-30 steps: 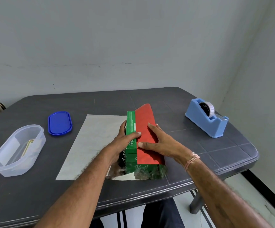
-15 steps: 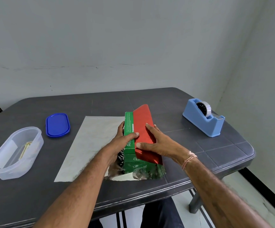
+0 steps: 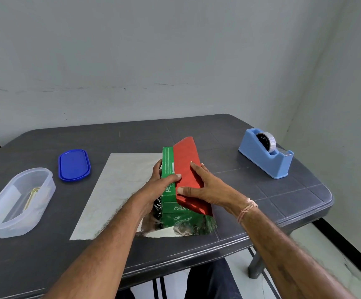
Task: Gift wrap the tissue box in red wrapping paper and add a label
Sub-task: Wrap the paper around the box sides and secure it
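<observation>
The box (image 3: 167, 167) is standing mid-tabletop (image 3: 250, 190) on the paper (image 3: 121, 186), whose right flap is lying red over its top. The left hand (image 3: 158, 188) is gripping the box's left side, its thumb pinning the flap's edge. The right hand (image 3: 204, 186) is pressing the flap flat with straight fingers. The first fold looks in hand. Next, the left side probably needs lifting over, then taping from the dispenser (image 3: 266, 154).

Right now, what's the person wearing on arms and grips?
Nothing on the left grip or right grip: no gloves, no rings visible. Forearms bare, no sleeves in view. A thin pink thread bracelet circles the right wrist.
</observation>
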A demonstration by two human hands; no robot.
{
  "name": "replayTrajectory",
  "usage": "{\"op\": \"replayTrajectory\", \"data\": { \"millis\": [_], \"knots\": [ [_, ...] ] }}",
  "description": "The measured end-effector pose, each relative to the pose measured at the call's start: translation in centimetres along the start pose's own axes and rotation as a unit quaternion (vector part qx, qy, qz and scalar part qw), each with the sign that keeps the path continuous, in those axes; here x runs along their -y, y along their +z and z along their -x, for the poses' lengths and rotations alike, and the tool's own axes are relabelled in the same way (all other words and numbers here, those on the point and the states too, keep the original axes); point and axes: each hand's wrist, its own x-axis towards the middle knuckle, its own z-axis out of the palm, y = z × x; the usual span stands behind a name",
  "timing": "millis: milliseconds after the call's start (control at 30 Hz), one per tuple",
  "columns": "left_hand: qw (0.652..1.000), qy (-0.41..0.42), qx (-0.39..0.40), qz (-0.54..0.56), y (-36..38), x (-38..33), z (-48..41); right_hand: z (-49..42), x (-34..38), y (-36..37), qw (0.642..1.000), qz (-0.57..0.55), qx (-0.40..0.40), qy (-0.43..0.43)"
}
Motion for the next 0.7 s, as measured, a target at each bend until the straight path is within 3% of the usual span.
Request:
{"op": "replayTrajectory", "data": {
  "millis": [167,200,267,333,367,433,533,700],
  "knots": [
    [1.000,0.008,-0.005,0.002,0.1,0.1,-0.2,0.8,0.1,-1.2,0.999,-0.013,-0.015,-0.026],
    [1.000,0.011,-0.007,0.006,-0.2,0.3,-0.2,0.9,0.0,-2.0,0.997,-0.017,-0.061,-0.038],
    [1.000,0.017,-0.006,0.018,0.0,0.4,-0.5,0.7,-1.3,-5.2,0.968,0.053,-0.246,-0.017],
    [1.000,0.020,-0.008,0.009,-0.1,0.5,-0.8,0.2,-3.5,-9.2,0.893,0.124,-0.427,0.075],
    [1.000,0.019,-0.009,0.005,-0.1,0.5,-0.9,0.1,-4.8,-11.1,0.858,0.120,-0.479,0.140],
    [1.000,0.016,-0.009,0.002,-0.2,0.6,-0.9,-0.2,-7.7,-14.1,0.839,0.051,-0.492,0.226],
    [1.000,0.013,-0.007,0.004,-0.2,0.6,-0.9,-0.1,-11.1,-16.2,0.856,-0.066,-0.457,0.232],
    [1.000,0.008,-0.009,0.008,-0.2,0.7,-1.1,0.8,-10.1,-13.7,0.852,0.038,-0.476,0.215]
  ]
}}
